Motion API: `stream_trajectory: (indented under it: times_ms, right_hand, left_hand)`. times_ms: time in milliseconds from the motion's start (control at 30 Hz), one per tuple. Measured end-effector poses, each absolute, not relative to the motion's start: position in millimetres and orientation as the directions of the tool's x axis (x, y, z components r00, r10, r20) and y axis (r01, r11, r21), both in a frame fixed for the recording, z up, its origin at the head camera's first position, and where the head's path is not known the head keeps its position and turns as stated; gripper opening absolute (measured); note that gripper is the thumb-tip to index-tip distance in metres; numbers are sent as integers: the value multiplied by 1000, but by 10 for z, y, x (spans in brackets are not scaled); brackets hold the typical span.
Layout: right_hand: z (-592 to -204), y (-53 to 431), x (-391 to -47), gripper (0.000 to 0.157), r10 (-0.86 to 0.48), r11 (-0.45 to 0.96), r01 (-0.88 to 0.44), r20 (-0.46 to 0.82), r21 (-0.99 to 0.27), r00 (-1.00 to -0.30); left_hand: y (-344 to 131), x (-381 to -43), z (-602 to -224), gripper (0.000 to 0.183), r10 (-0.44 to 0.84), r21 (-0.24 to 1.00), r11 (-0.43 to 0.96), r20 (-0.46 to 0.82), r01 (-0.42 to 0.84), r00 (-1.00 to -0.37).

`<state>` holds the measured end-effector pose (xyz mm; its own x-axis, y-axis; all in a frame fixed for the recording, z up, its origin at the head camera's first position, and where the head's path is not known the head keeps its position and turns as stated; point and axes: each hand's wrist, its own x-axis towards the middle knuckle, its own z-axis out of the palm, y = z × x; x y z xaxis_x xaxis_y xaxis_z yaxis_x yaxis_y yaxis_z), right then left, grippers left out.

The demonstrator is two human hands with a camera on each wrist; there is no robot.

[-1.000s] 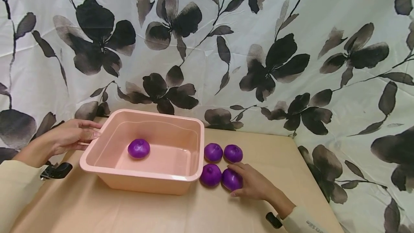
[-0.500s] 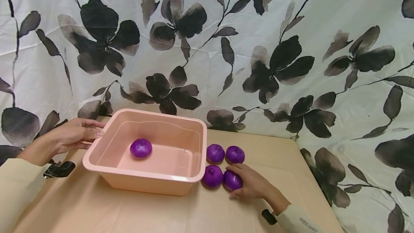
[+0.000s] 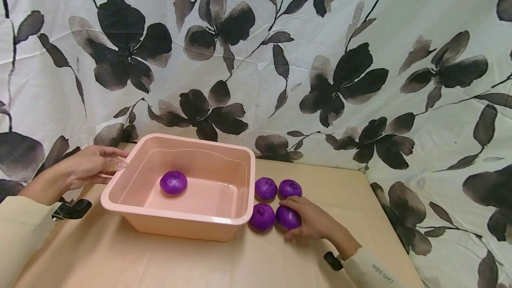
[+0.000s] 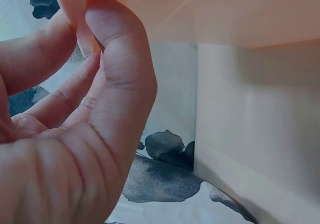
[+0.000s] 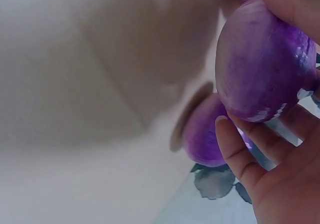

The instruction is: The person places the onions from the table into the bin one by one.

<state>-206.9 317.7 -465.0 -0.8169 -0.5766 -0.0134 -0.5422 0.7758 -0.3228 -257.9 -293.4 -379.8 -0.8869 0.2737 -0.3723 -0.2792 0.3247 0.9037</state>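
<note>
My left hand pinches the left rim of a pink plastic basin, thumb on the near side in the left wrist view. Inside the basin lies one glossy purple onion. To the right of the basin, my right hand grips another purple onion, thumb on one side and fingers around the other. In the right wrist view this onion sits in the fingers, close over the table. Beside it are three more onions: one at its left and two behind, a left one and a right one.
A tan table surface lies under everything and ends at a slanting right edge. White cloth with dark flowers hangs behind and to the right. The basin's right wall stands close against the left pair of onions.
My right hand has closed around the front right onion and raised it slightly. The left hand keeps its hold on the basin rim; the head view has shifted a little.
</note>
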Motion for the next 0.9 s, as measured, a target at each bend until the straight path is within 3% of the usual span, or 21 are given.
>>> stream_trajectory:
  times_ms: [167,900]
  right_hand:
    - [-4551,3163,-2062,82,-583,773,-558,6,-302,-812]
    - [-3830,2935,-2036,83,-649,728,-641,57,-242,-759]
  left_hand:
    - [-2928,-2564,-3795,40,271,905,320,-369,-279,-889]
    - [-2905,-2517,-3754,54,272,906,320,-370,-279,-889]
